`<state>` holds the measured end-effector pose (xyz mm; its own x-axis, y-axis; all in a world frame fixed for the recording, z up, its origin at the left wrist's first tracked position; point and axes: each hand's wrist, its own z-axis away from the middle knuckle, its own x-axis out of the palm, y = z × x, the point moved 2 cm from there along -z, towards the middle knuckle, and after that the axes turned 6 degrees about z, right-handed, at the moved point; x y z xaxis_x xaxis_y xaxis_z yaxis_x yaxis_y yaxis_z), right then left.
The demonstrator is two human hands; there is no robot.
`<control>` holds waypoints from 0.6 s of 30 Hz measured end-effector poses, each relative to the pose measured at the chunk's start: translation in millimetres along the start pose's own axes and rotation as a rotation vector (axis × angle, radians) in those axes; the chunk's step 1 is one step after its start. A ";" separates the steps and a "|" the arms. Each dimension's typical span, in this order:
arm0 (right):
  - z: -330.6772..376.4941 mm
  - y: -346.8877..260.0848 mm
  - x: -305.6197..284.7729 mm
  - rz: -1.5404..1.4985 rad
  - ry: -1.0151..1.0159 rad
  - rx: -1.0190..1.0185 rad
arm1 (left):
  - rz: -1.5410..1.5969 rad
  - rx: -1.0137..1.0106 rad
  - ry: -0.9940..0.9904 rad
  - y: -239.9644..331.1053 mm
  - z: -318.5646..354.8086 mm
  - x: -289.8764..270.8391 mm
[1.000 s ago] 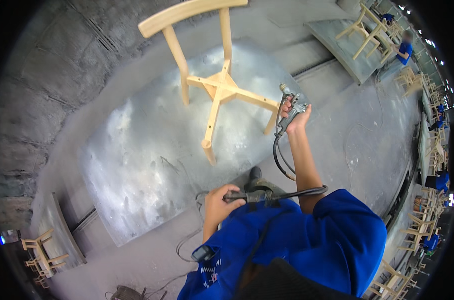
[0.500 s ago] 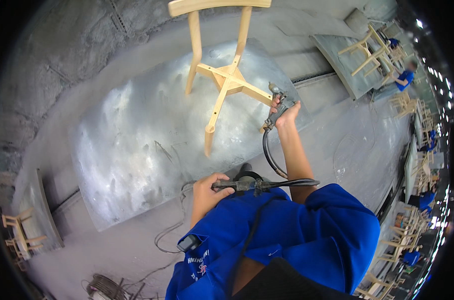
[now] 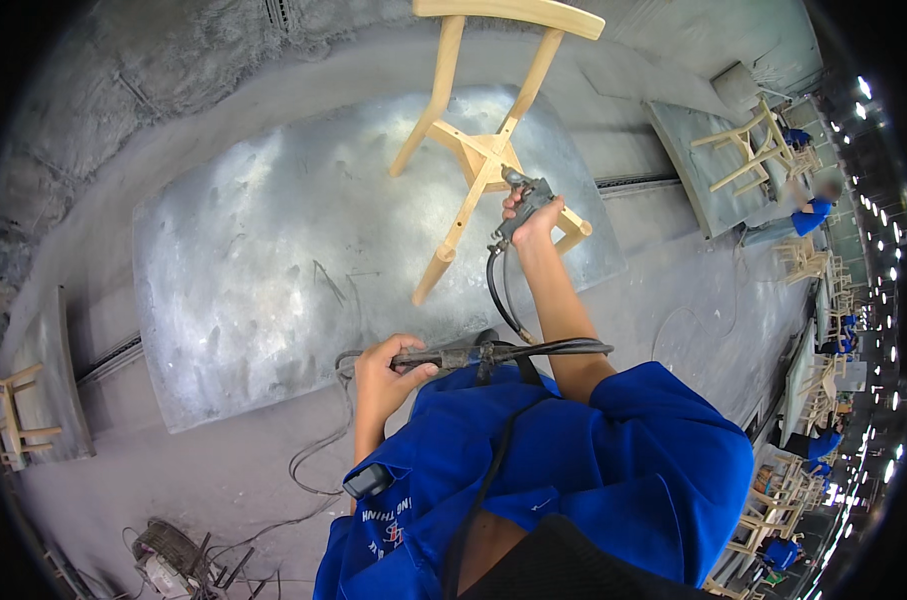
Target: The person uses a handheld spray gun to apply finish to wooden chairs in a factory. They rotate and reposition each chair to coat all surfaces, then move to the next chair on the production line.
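A pale wooden chair frame (image 3: pixel 492 150) without a seat stands on a grey, metal-looking tabletop (image 3: pixel 213 340), its backrest away from me and its cross rails showing. My right hand (image 3: pixel 539 216) is wrapped round a grey spray gun (image 3: pixel 529 200), held over the chair's right front rail, its nozzle end near the crossing of the rails. The gun partly covers that rail; whether they touch I cannot tell. Hoses (image 3: pixel 497 290) run from the gun down toward my body. Close to my waist, my left hand (image 3: pixel 381 368) grips a taped bundle of black hoses (image 3: pixel 453 355).
To the right, another table (image 3: pixel 688 170) carries a similar chair frame (image 3: pixel 743 150), with a person in blue (image 3: pixel 808 215) beside it. More chair frames line the far right. A chair frame (image 3: pixel 15 415) stands at far left. A coiled reel (image 3: pixel 168 550) and loose cables lie lower left.
My right hand has brought the spray gun leftward along the chair's rail, closer to the crossing. The whole view has turned slightly, shifting the chair rightward in the picture. My left hand keeps its grip.
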<state>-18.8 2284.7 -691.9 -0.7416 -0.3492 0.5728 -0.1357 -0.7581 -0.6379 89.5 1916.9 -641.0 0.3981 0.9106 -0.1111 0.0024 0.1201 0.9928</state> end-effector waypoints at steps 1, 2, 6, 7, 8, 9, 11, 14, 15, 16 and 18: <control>6.4 1.9 -1.5 0.030 0.069 0.011 | 0.001 -0.020 -0.007 0.2 -0.5 -2.5; 13.8 1.1 1.0 0.100 0.096 -0.001 | -0.011 -0.045 -0.021 0.3 -1.4 -4.8; 50.4 -24.4 49.3 0.576 -0.128 -0.143 | -0.030 0.020 -0.167 3.7 -7.2 -11.6; 60.7 -34.4 68.8 0.742 -0.180 -0.277 | -0.025 0.021 -0.185 4.5 -8.4 -10.5; 69.2 -45.2 91.1 0.909 -0.213 -0.409 | -0.027 0.032 -0.200 5.7 -9.3 -8.4; 77.6 -56.7 115.2 1.066 -0.299 -0.565 | 0.004 0.037 -0.205 7.1 -10.3 -4.5; 91.3 -82.3 163.5 1.425 -0.363 -0.896 | 0.052 0.072 -0.204 10.9 -12.2 7.8; 115.4 -106.3 227.8 1.606 -0.436 -1.411 | 0.114 0.076 -0.162 16.3 -15.7 23.3; 124.5 -113.8 246.6 1.628 -0.468 -1.582 | 0.141 0.082 -0.159 18.2 -16.7 26.7; 132.9 -122.8 260.7 1.645 -0.491 -1.608 | 0.168 0.088 -0.157 20.2 -17.5 29.2; 149.0 -138.4 283.2 1.682 -0.534 -1.656 | 0.206 0.105 -0.154 24.0 -18.5 30.2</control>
<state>-112.2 2208.6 -364.6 -0.6010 -0.1942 -0.7753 -0.2387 0.9694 -0.0578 84.6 1954.6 -621.4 0.5352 0.8395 0.0940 -0.0014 -0.1105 0.9939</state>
